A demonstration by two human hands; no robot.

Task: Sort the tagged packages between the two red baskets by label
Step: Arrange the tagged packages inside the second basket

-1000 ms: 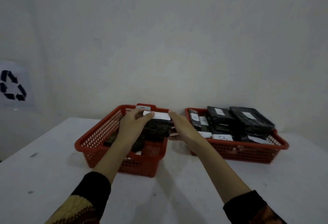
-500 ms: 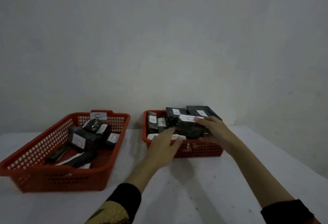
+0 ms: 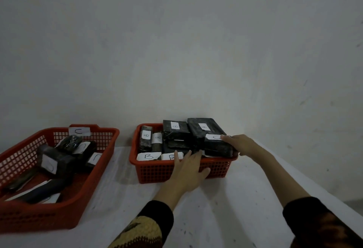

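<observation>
A white surface [image 3: 231,204] carried two red baskets side by side, a gap between them. The left basket [image 3: 94,192] held black packages tagged C. The right basket [image 3: 149,173] was packed with black packages tagged B. On its right end lay a black package [image 3: 217,146] with a C tag. The right hand [image 3: 240,145] rested on that package's far edge, fingers fairly straight. The left hand [image 3: 189,171] lay against the right basket's front rim, fingers spread and straight, holding nothing.
</observation>
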